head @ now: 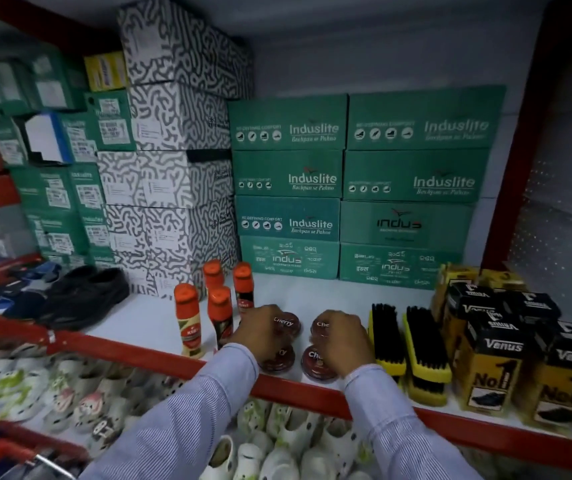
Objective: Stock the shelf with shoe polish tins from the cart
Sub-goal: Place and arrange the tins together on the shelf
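Round dark-red shoe polish tins marked "Cherry" sit on the white shelf [329,292], two by two. My left hand [260,329] is curled over the rear left tin [289,322], above the front left tin [279,362]. My right hand [341,337] grips the rear right tin [321,325], with the front right tin [317,363] just below it near the red shelf edge [295,386]. Fingers hide much of both rear tins.
Orange-capped liquid polish bottles [187,317] stand left of the tins. Yellow-backed brushes [386,337] and yellow-black Venus boxes [492,358] stand to the right. Green Induslite boxes [288,174] line the back. White clogs [277,452] fill the lower shelf. A cart corner [18,459] shows bottom left.
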The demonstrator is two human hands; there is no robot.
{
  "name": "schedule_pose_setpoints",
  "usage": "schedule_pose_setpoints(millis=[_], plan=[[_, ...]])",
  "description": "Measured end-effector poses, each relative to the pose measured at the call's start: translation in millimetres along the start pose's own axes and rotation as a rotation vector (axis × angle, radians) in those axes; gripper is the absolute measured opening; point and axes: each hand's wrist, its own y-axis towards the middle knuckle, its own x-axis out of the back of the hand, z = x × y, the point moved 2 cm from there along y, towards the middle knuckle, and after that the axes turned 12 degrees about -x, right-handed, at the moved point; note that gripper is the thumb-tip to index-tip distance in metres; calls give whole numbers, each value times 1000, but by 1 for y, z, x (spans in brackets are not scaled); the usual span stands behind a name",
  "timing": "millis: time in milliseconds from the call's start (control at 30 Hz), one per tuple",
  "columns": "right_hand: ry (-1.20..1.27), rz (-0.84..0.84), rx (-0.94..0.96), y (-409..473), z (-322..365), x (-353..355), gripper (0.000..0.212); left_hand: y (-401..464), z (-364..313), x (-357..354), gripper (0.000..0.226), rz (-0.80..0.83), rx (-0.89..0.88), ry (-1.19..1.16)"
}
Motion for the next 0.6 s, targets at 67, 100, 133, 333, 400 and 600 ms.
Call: schedule_pose_setpoints(millis=[67,100,133,333,400,600], plan=[[40,-52,-24,12,4,1,16,10,-1,-5,20,-4,-19,13],[48,-63,-42,17,5,-1,17,14,0,-9,18,-10,-27,8],[46,-66,-54,22,6,-2,16,18,0,-12,17,-14,-28,10],[24,22,-120,45,-3,-19,24,32,11,-25,17,-5,-66,50],[33,38,-101,44,-2,-17,20,34,13,-26,15,-16,-81,48],[52,53,-67,40,1,-17,19,37,16,-26,15,-37,-119,13]])
